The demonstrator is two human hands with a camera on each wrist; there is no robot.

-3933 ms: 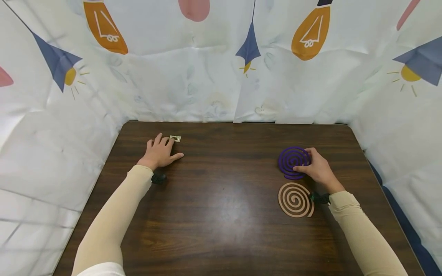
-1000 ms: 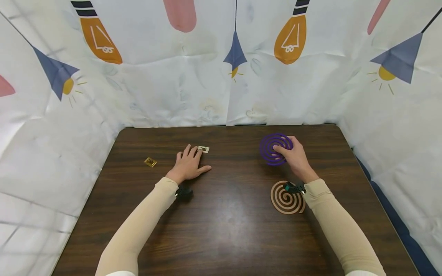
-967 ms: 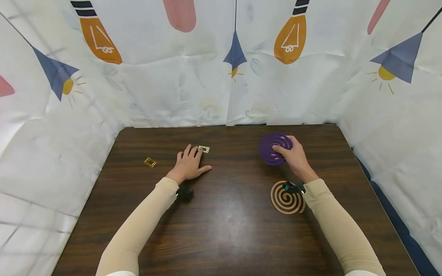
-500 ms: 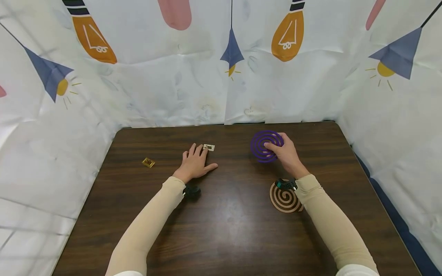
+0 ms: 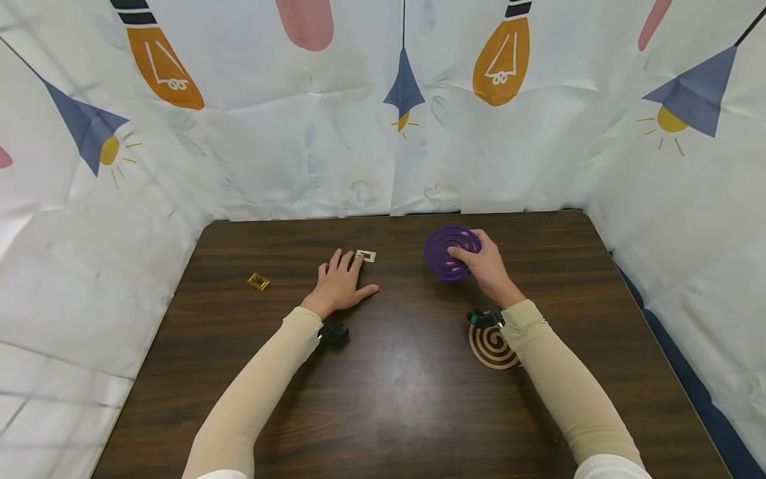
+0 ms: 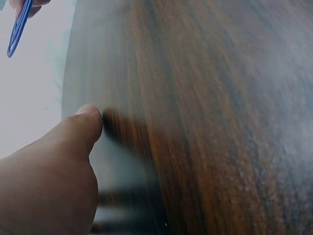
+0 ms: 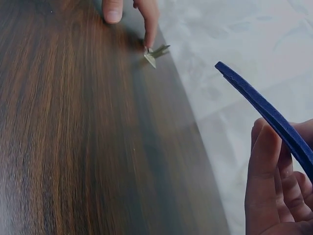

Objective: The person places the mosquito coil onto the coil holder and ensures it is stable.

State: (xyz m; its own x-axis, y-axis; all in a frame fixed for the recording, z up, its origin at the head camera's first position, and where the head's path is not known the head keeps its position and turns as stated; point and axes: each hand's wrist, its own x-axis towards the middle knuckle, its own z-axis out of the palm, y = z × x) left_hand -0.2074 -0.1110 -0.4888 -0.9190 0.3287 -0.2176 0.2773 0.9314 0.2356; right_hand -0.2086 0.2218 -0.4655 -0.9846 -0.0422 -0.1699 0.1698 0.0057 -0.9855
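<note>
In the head view my left hand (image 5: 338,286) is spread over the table, fingers mostly straight. Its index fingertip touches a small pale metal plate with a cut-out, which looks like a mosquito coil stand (image 5: 369,256). The right wrist view shows bent-up prongs on this stand (image 7: 150,58). My right hand (image 5: 489,269) pinches a purple mosquito coil (image 5: 439,249) between thumb and fingers, above the table's far side. Seen edge-on in the right wrist view, the coil (image 7: 266,105) is thin and held up off the tabletop.
A tan spiral coil (image 5: 493,349) lies flat under my right wrist, partly covered by the wrist strap and sleeve. A small gold-coloured metal piece (image 5: 258,281) lies left of my left hand. White printed cloth (image 5: 311,153) surrounds the dark wooden table (image 5: 383,412).
My left hand has moved right together with the stand, and the gold piece has come into view behind it. The right hand has brought the purple coil leftward, away from the tan one.
</note>
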